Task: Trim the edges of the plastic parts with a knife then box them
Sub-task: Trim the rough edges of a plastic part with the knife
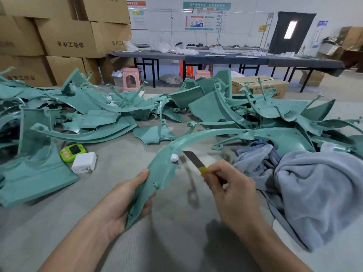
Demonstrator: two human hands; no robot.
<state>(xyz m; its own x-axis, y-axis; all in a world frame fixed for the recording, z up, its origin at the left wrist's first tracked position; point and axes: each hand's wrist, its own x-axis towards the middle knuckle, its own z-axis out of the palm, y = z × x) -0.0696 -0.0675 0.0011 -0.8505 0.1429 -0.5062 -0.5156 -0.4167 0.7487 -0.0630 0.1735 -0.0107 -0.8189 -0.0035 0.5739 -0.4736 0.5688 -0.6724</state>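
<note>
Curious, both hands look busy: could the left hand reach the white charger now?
Probably not yet: the left hand grips the curved teal plastic part. Bare table lies between it and the white charger.

The one view sits on the person's head at the table's (176,228) near edge and faces forward and down across it. It is close: the left hand (125,199) and right hand (229,193) sit large in the lower middle, forearms entering from the bottom edge. Its wide angle reaches past the table's far edge to the back wall (245,26).
</note>
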